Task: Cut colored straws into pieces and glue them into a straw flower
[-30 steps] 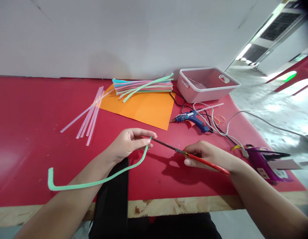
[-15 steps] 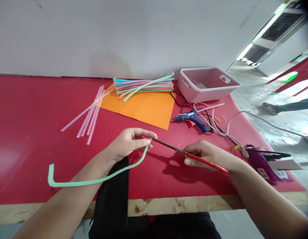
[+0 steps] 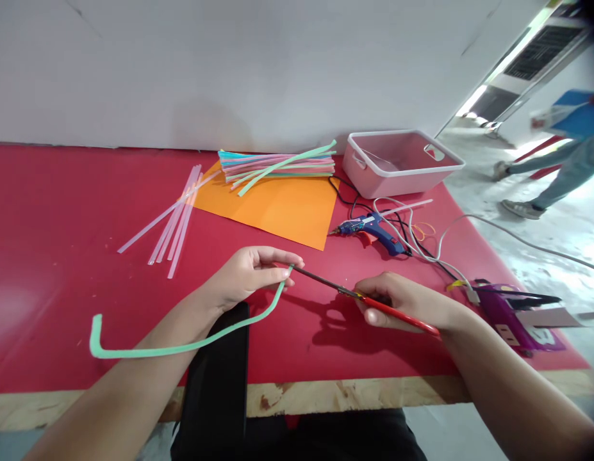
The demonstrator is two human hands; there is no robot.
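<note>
Between the thumb and fingers of my left hand [image 3: 251, 276] is one end of a green pipe cleaner [image 3: 181, 349]. The pipe cleaner sags leftward over my left forearm, and its far end is bent upward. My right hand [image 3: 397, 299] grips red-handled scissors [image 3: 395, 314]. Their dark blades point left and reach the pipe cleaner right at my left fingertips. Whether the blade tips are parted there I cannot make out. Beyond my hands, a pile of coloured pipe cleaners [image 3: 277, 166] rests on an orange sheet [image 3: 282, 214].
Clear glue sticks [image 3: 179, 218] lie at the left on the red table [image 3: 61, 256]. A blue glue gun [image 3: 371, 229] with tangled cords is at the right, before a pink basket [image 3: 378, 184]. A purple device [image 3: 518, 320] sits near the right edge; a black phone-like slab [image 3: 217, 378] overhangs the front. A person [image 3: 566, 153] walks behind.
My hands, the scissors and the pipe cleaner have stayed almost still; my right thumb has shifted slightly. A person has walked into view on the right.
</note>
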